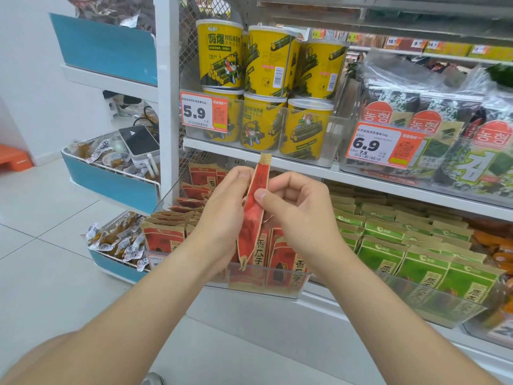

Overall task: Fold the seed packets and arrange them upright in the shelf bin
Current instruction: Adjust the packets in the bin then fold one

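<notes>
Right above the clear plastic shelf bin (277, 287), left hand (222, 215) and right hand (297, 212) pinch one narrow, folded red-and-kraft paper seed packet (254, 215) upright.

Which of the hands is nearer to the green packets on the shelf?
Right. The right hand pinches the red packet just left of the green packets; the left hand holds the packet's far side, farther from them.
</notes>
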A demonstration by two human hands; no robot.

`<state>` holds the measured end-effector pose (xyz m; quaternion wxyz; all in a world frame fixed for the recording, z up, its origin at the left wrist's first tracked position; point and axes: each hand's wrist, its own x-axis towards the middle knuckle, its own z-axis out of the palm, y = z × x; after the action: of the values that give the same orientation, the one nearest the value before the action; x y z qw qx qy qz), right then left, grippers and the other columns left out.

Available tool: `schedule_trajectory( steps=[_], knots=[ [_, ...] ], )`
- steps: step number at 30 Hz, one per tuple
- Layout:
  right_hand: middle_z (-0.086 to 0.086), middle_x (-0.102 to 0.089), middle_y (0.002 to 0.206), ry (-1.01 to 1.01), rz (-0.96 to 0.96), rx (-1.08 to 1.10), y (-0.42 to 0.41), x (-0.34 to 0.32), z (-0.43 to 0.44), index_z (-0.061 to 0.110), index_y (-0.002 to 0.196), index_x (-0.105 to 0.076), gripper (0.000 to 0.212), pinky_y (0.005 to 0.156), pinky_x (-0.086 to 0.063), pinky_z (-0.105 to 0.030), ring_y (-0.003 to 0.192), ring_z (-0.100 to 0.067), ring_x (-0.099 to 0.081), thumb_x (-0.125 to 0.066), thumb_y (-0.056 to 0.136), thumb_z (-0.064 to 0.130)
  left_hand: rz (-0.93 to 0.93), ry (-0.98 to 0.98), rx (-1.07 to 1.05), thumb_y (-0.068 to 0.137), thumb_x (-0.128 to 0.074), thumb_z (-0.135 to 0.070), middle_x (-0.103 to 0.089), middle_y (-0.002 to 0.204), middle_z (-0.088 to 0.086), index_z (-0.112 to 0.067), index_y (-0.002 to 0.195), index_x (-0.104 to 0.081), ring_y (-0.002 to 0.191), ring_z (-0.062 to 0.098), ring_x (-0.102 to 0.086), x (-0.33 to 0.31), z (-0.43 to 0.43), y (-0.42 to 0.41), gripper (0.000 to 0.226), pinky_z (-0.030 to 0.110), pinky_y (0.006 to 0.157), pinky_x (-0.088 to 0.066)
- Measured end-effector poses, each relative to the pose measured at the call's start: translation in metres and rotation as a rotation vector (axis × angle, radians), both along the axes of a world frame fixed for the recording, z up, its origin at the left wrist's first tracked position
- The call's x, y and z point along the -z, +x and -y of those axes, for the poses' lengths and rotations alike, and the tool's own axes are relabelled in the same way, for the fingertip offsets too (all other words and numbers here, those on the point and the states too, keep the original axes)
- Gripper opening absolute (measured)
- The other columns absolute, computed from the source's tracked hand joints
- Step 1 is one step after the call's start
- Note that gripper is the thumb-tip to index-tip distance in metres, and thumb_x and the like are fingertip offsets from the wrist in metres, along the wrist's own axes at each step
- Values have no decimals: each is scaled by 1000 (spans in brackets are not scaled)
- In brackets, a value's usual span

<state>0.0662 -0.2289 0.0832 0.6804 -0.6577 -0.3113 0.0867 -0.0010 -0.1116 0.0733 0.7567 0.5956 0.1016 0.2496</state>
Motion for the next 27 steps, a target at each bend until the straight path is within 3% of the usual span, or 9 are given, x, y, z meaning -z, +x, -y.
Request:
schedule_trajectory(
  steps=[6,11,16,21,24,27],
  knots=[
    [-26,-75,83,14,2,9,-1,1,-1,-1,95,-72,9,57,-58,-32,68,-26,-70,-78,96,6,61,-51,72,111,-49,-51,-54,106,11,-11,120,-60,90,30,-50,-4,2,-2,42,39,70,-46],
    [-23,-76,84,-9,46,39,4,6,-4,4,93,-74,9,68,-62,-48,71,-29,-70,-81,94,8,89,33,49,111,-46,-42,-58,110,13,4,117,-51,100,31,-52,-4,-1,-3,47,53,87,-43],
    [-22,-74,82,-9,48,39,3,5,-3,6,91,-73,8,60,-60,-37,69,-24,-69,-81,94,7,53,115,21,118,-39,-33,-59,103,11,6,117,-50,94,26,-53,-3,-5,-5,41,49,84,-45],
    [-17,-76,80,-20,65,36,5,6,-3,9,94,-75,7,66,-63,-46,68,-23,-70,-82,94,11,25,91,11,117,-41,-36,-63,101,13,-2,116,-58,95,26,-59,-3,-4,-4,38,53,88,-51],
    [-14,-78,90,-69,104,-30,6,5,-1,18,109,-77,18,76,-63,-45,81,-26,-75,-84,93,17,30,0,-13,114,-45,-44,-68,108,17,-5,126,-60,102,32,-68,-5,-7,-3,44,66,99,-55],
    [0,-77,117,-225,184,-167,9,6,0,34,139,-69,45,96,-60,-36,107,-19,-73,-80,97,23,72,-179,-23,111,-46,-49,-74,98,18,-9,127,-55,90,34,-78,-12,-15,-3,44,57,82,-66]
  ],
)
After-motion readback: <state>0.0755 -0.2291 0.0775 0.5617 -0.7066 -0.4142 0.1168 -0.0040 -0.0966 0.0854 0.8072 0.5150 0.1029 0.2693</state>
